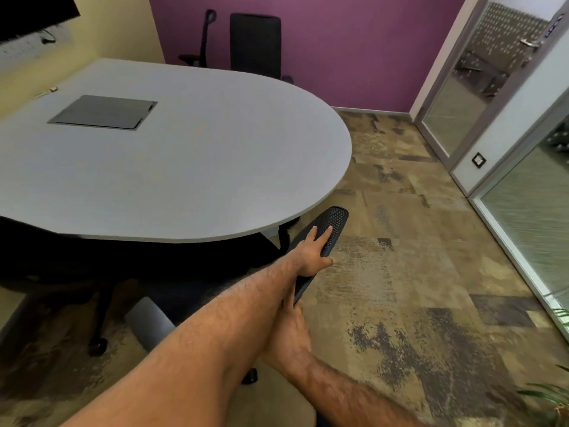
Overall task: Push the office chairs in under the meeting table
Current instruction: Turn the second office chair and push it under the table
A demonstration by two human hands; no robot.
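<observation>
The person had both hands on the mesh backrest (323, 238) of the nearest office chair (215, 272), left hand (312, 255) flat and open-fingered on top with the thumb hooked round the edge, right hand (291, 331) wrapped around the lower edge, and the seat already looked mostly tucked under the rounded end of the meeting table (172, 155). The push being off to one side, the chair could probably swivel or roll crooked and knock an armrest (149, 322) against the tabletop. Honestly the seat and base were just a dark blur under the table, so how far in it sat was hard to tell, and two more chairs (255, 44) by the purple wall (354, 41) were half hidden behind the table.
</observation>
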